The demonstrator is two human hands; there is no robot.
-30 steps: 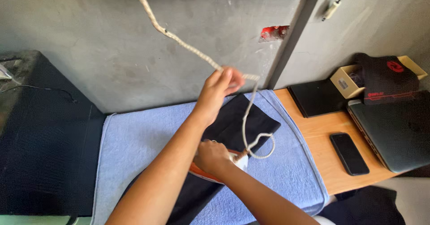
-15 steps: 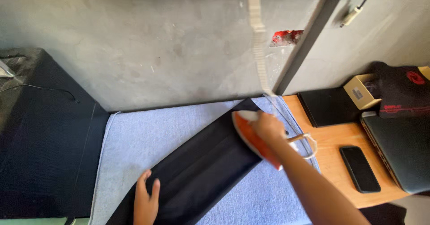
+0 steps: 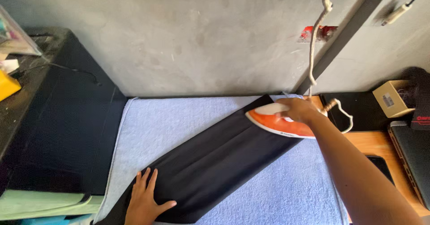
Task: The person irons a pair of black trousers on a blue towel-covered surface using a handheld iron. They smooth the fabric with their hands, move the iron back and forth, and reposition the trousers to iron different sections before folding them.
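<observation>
A long black garment lies diagonally across a light blue towel spread on the table. My right hand grips the handle of an orange and white iron, which rests on the garment's far right end. The iron's braided cord rises from its rear up past the top of the view. My left hand lies flat, fingers spread, on the garment's near left end.
A grey concrete wall stands behind the table. A black cabinet sits to the left. On the wooden desk at right are a small cardboard box, a laptop and a dark phone.
My left hand let go of the cord and came down flat onto the garment's near end. My right hand slid the iron from the garment's middle to its far right end.
</observation>
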